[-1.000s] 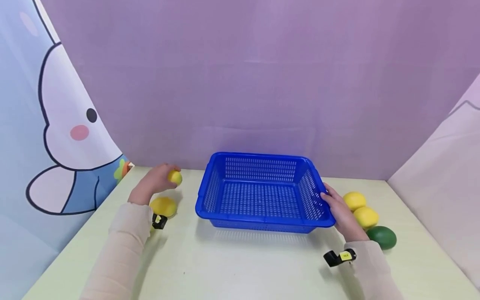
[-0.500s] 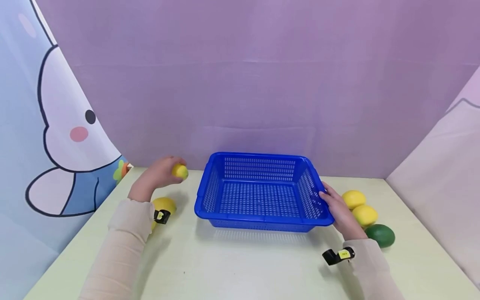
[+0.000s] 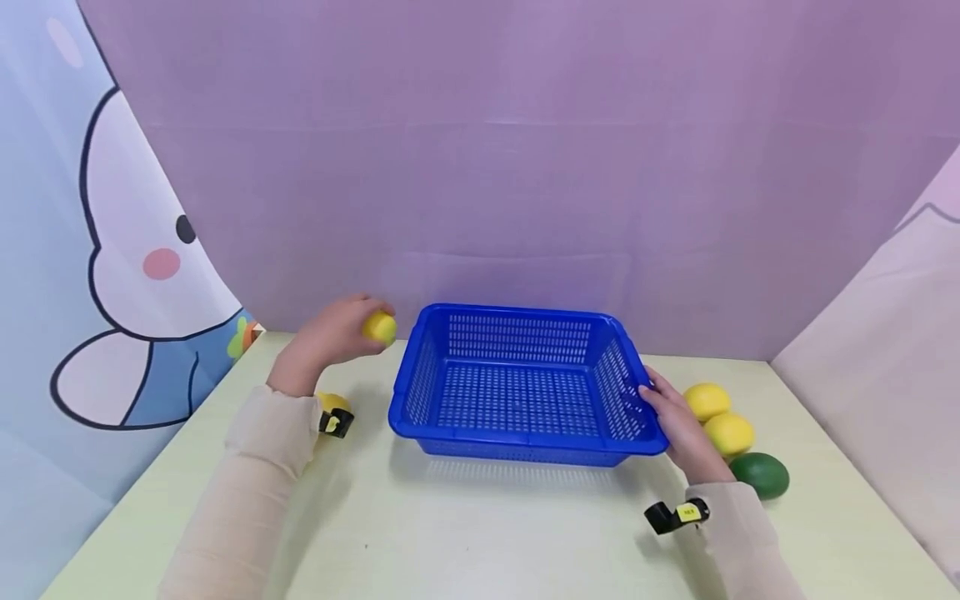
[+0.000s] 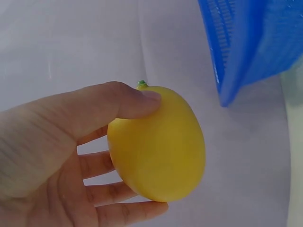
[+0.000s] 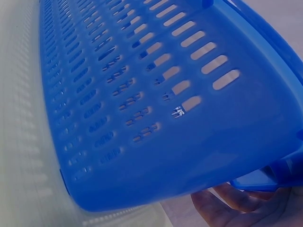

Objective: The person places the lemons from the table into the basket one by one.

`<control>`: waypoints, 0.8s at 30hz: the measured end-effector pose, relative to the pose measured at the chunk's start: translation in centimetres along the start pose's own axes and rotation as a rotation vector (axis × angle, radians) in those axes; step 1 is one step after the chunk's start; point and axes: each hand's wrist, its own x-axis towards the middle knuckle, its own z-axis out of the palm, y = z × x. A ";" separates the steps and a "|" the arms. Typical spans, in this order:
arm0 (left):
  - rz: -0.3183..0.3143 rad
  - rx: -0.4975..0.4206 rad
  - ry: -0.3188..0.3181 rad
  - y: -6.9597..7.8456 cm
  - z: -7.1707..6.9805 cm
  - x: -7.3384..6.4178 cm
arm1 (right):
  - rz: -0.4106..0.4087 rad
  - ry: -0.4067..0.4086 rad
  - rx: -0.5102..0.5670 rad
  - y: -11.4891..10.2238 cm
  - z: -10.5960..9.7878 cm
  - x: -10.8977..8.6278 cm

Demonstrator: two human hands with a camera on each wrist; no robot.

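Observation:
My left hand (image 3: 333,337) holds a yellow lemon (image 3: 380,327) above the table, left of the blue basket (image 3: 525,437). In the left wrist view the thumb presses on the lemon (image 4: 161,151) near its small green stem end, and the fingers curl behind it. My right hand (image 3: 686,429) grips the basket's right rim, with the thumb on the rim; the right wrist view has its fingers under the edge of the slotted basket wall (image 5: 203,142). Beneath my left wrist another yellow fruit (image 3: 333,402) lies on the table, partly hidden by the sleeve and wrist camera.
Two lemons (image 3: 729,434) and a dark green oval fruit (image 3: 760,475) lie right of the basket, close to my right wrist. A purple cloth (image 3: 517,167) hangs right behind the table (image 3: 465,533), and printed cloths close off both sides.
My left hand has lifted the lemon and carried it right, nearer the basket's left rim. The right hand keeps its hold on the basket, which has stayed in place.

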 end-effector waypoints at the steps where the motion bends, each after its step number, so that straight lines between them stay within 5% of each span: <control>1: 0.002 -0.001 -0.001 0.2 -0.1 0.1 | -0.002 -0.001 0.001 0.0 0.0 0.0; 24: 0.097 -0.021 -0.040 5.1 0.6 3.0 | -0.021 -0.008 0.003 0.1 -0.1 0.0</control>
